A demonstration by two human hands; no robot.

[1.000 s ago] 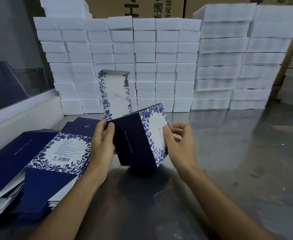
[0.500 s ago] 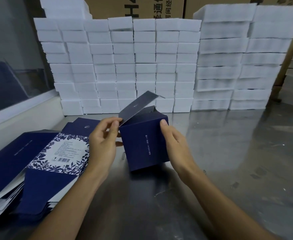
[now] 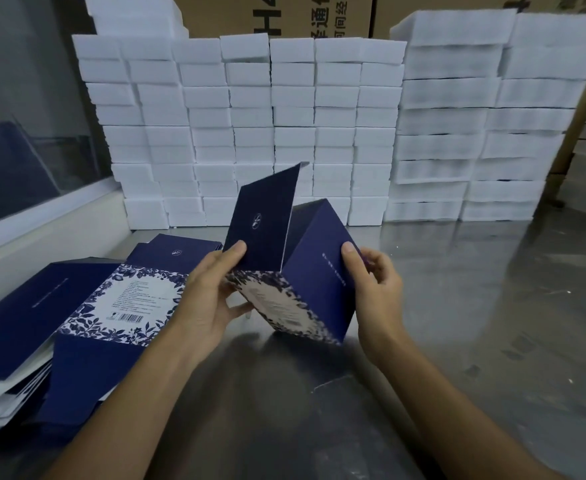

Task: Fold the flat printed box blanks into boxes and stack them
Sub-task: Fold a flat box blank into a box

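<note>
A half-folded navy box (image 3: 314, 268) with a blue floral panel is held tilted above the steel table (image 3: 475, 306). Its lid flap (image 3: 262, 220) stands up, open. My left hand (image 3: 211, 299) grips the box's left corner, thumb on the base of the flap. My right hand (image 3: 374, 289) holds the right side, thumb on the navy face and fingers curled behind. A pile of flat printed blanks (image 3: 76, 313) lies on the table to the left.
A wall of stacked white boxes (image 3: 256, 126) fills the back of the table, with taller white stacks (image 3: 492, 116) to the right. Brown cartons (image 3: 277, 15) stand behind. A glass partition (image 3: 24, 116) runs along the left.
The box has been turned and tilted in both hands; its floral panel now faces me below, and the lid flap has swung up more upright.
</note>
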